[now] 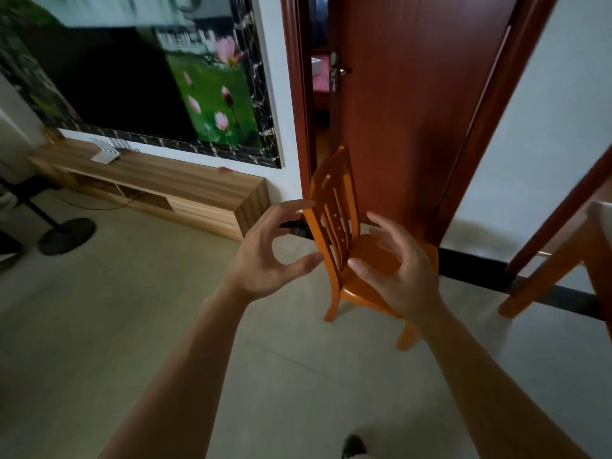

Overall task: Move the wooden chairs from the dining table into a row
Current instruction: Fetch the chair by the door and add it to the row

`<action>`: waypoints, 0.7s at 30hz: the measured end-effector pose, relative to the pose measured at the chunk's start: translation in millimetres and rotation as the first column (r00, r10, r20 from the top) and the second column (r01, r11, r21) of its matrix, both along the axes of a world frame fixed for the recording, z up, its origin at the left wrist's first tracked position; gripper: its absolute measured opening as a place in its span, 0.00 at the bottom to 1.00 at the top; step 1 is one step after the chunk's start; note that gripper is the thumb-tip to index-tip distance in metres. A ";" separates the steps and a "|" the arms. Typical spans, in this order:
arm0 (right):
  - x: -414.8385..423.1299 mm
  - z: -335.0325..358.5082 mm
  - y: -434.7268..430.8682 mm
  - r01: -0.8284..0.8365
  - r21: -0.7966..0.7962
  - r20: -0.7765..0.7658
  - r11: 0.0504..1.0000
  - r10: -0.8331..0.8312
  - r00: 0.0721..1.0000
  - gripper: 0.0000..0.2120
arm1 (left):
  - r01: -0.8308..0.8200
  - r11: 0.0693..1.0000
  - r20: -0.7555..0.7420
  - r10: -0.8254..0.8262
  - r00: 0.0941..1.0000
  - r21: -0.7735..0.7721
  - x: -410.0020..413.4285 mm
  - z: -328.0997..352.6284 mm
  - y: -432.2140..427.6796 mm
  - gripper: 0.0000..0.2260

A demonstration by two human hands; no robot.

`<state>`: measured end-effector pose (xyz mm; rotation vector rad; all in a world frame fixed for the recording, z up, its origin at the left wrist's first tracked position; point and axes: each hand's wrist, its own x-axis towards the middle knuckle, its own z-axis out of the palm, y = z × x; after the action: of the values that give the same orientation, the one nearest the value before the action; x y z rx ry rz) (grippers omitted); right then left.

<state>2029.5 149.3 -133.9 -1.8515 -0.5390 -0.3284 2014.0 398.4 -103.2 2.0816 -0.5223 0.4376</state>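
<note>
We see a pale tiled floor (132,326) bearing an orange slatted wooden chair (334,207), far right of a long wood-grain cabinet (159,183).

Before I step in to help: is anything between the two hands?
Only the wooden chair's slatted back, seen in the head view, between the open left hand and right hand.

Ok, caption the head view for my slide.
Both open hands, left hand and right hand, reach toward a wooden chair standing before a door.

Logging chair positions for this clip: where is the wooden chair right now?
In the head view, right of centre, the wooden chair stands on the floor before the red-brown door, just beyond both open hands.
</note>
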 end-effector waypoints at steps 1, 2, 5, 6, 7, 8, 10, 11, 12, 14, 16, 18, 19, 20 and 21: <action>27.4 4.0 9.5 -0.011 -0.012 -0.010 1.000 0.011 1.000 0.34 | -0.015 1.000 0.019 0.015 1.000 0.005 22.9 1.9 11.1 0.31; 51.6 6.9 20.5 -0.033 -0.019 -0.032 0.999 0.033 0.999 0.34 | -0.028 1.000 0.019 0.028 0.999 0.006 43.1 2.3 23.1 0.31; 109.5 11.7 54.2 -0.083 -0.029 -0.073 0.996 0.081 0.994 0.33 | -0.082 0.997 -0.001 0.082 0.997 -0.009 90.9 1.1 57.4 0.31; 128.6 11.0 66.4 -0.086 -0.035 -0.072 0.996 0.083 0.994 0.34 | -0.095 0.995 -0.004 0.095 0.996 -0.014 107.0 -0.4 68.8 0.30; 147.8 9.4 79.0 -0.089 -0.044 -0.073 0.995 0.085 0.994 0.34 | -0.101 0.995 -0.002 0.101 0.995 -0.020 124.4 -2.2 80.9 0.30; 168.0 6.0 92.5 -0.094 -0.051 -0.084 0.994 0.090 0.992 0.34 | -0.100 0.995 0.001 0.100 0.995 -0.027 144.1 -5.0 93.8 0.30; 202.3 -4.9 116.3 -0.099 -0.057 -0.108 0.994 0.092 0.990 0.34 | -0.080 0.997 0.004 0.080 0.997 -0.022 184.1 -13.8 117.3 0.30; 219.5 -13.1 127.5 -0.088 -0.064 -0.119 0.994 0.080 0.990 0.34 | -0.068 0.998 -0.009 0.068 0.998 -0.013 206.4 -20.0 128.1 0.31; 234.6 -20.5 137.0 -0.065 -0.079 -0.137 0.995 0.054 0.989 0.34 | -0.057 0.998 -0.040 0.057 0.998 -0.003 227.8 -26.2 137.3 0.31; 266.7 -34.4 155.7 -0.002 -0.115 -0.172 0.993 -0.018 0.985 0.34 | -0.040 0.999 -0.108 0.042 0.993 0.024 273.3 -35.9 154.1 0.33; 295.0 -43.6 171.9 0.099 -0.129 -0.217 0.987 -0.126 0.968 0.34 | 0.088 0.996 -0.125 -0.088 0.988 -0.003 318.2 -42.1 168.9 0.30; 319.2 -49.9 187.8 0.190 -0.109 -0.255 0.976 -0.212 0.943 0.35 | 0.208 0.978 -0.126 -0.207 0.970 -0.007 361.4 -43.8 182.8 0.28; 330.2 -52.5 194.7 0.233 -0.092 -0.269 0.968 -0.250 0.930 0.35 | 0.260 0.966 -0.131 -0.257 0.957 0.000 384.2 -41.6 187.0 0.27; 338.0 -54.9 200.7 0.276 -0.085 -0.283 0.957 -0.289 0.915 0.33 | 0.301 0.954 -0.131 -0.297 0.946 0.011 403.1 -40.0 188.9 0.26; 346.3 -56.6 207.0 0.327 -0.083 -0.290 0.941 -0.337 0.896 0.31 | 0.339 0.940 -0.129 -0.333 0.934 0.028 424.1 -38.0 188.9 0.25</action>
<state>2375.8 356.3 -190.5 -1.9790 -0.0146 -0.2564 2438.1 587.3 -141.2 1.9988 -0.8057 0.0962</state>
